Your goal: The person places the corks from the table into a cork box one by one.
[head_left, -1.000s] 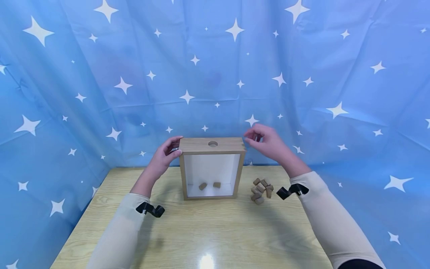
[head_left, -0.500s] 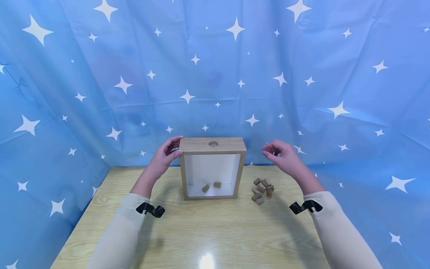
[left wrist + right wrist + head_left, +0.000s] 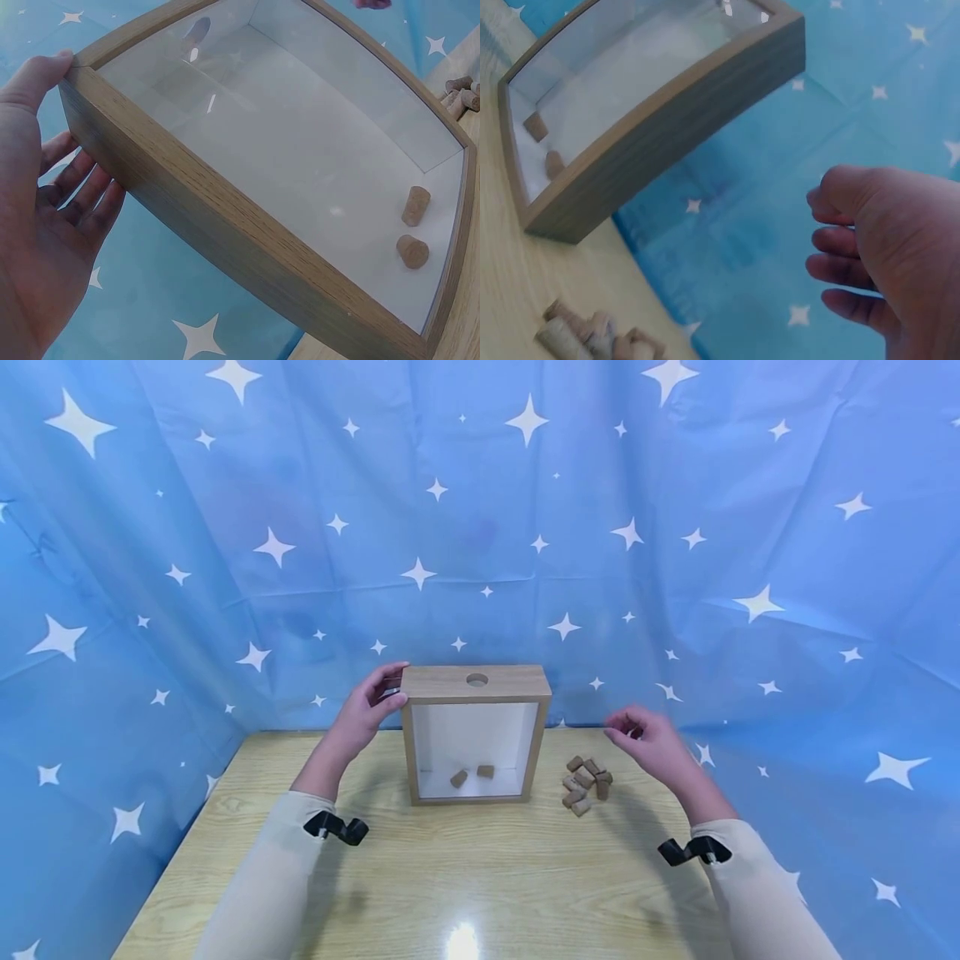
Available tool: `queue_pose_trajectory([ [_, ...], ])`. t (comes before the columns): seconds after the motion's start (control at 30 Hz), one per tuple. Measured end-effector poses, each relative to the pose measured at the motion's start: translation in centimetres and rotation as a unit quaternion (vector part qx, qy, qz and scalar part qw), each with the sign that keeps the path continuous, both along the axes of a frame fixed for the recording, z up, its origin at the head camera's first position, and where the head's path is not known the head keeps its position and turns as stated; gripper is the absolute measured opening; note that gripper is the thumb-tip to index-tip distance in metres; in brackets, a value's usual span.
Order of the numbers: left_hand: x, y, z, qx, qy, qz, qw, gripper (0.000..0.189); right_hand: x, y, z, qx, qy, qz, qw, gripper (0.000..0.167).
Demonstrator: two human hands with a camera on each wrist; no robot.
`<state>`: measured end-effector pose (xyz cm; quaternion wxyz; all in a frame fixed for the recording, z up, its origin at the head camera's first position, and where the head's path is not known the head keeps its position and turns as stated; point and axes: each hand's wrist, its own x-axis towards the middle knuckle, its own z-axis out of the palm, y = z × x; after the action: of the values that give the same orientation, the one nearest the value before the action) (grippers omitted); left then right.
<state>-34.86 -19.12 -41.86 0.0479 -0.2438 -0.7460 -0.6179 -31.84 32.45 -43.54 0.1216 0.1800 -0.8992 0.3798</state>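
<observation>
A shallow wooden display box [image 3: 476,683] with a clear front and a round hole in its top stands upright on the table. Two corks [image 3: 413,251] lie inside it, on the white floor. My left hand [image 3: 362,714] holds the box by its upper left corner, the thumb at the front edge and the fingers along the side and back. To the right of the box, a small pile of corks [image 3: 587,783] lies on the table. My right hand [image 3: 651,745] hovers beyond and to the right of that pile, holding nothing, its fingers loosely bent.
The light wood-grain table [image 3: 465,868] ends just behind the box. A blue curtain [image 3: 480,527] with white stars hangs behind and at both sides. Each sleeve carries a black camera mount [image 3: 336,827] near the wrist.
My right hand has moved from beside the box's top right corner, rightward and down toward the pile. One cork inside the box has shifted slightly. The left hand keeps its hold.
</observation>
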Motion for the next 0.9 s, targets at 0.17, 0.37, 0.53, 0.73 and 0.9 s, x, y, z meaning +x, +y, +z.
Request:
queue_pose_trajectory([
  [0.17,0.1,0.1,0.2,-0.001,0.004,0.000,1.0000,0.059,-0.1,1.1,-2.7,0.019,-0.024,-0.011,0.9995,0.014],
  [0.37,0.1,0.2,0.4,0.002,0.001,0.000,1.0000,0.059,-0.2,1.7,-5.6,0.036,-0.047,-0.012,0.9982,0.022],
  [0.53,0.0,0.2,0.4,0.006,0.000,0.002,1.0000,0.058,-0.3,1.8,-7.1,0.034,-0.055,-0.017,0.9978,0.020],
  [0.73,0.0,0.2,0.3,0.015,0.003,0.001,0.9999,0.058,-0.4,2.1,-9.0,0.035,-0.075,-0.019,0.9964,0.019],
  [0.9,0.0,0.2,0.2,0.008,0.001,-0.002,1.0000,0.057,-0.1,2.3,-10.4,0.029,-0.106,-0.027,0.9936,0.015],
])
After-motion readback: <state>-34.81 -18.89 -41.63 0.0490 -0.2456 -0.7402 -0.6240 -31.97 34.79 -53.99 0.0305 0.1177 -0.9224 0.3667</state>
